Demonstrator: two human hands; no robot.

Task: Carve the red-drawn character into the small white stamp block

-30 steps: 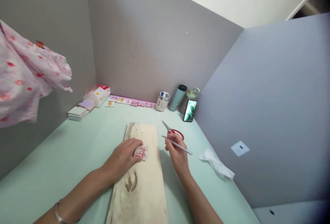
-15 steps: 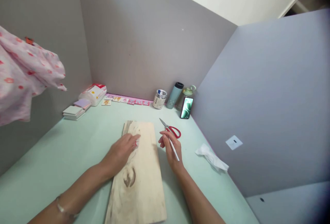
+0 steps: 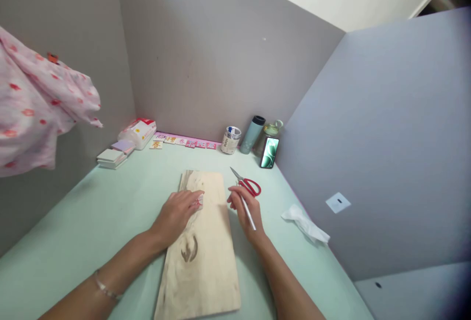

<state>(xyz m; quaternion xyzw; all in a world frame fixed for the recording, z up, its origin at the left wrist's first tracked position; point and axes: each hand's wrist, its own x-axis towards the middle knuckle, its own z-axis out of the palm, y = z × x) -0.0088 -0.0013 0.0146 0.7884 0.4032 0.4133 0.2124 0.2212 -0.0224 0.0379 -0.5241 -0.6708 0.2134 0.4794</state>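
A long pale wooden board (image 3: 213, 261) lies in front of me on the green tabletop, with a dark knot mark on its left side. My left hand (image 3: 178, 212) rests on the upper part of the board, its fingers closed on a small white square piece with red marks (image 3: 199, 201). The fingers partly hide that piece. Right of the board, my right hand (image 3: 248, 212) grips a slim, pale, pen-shaped tool (image 3: 248, 212); its tip is hidden by the fingers. Red-handled scissors (image 3: 250, 186) lie just beyond this hand.
Along the back wall stand a row of small lettered squares (image 3: 189, 142), a can (image 3: 230, 141), a tumbler (image 3: 253, 134), a green bottle (image 3: 273, 127) and a phone (image 3: 269, 153). Stacked blocks (image 3: 112, 158) and a tissue pack (image 3: 139, 133) sit left; crumpled tissue (image 3: 306, 225) lies right.
The view has shifted slightly. My left fingers have moved a little on the white piece, showing more of it. My right hand keeps its hold on the pen-shaped tool.
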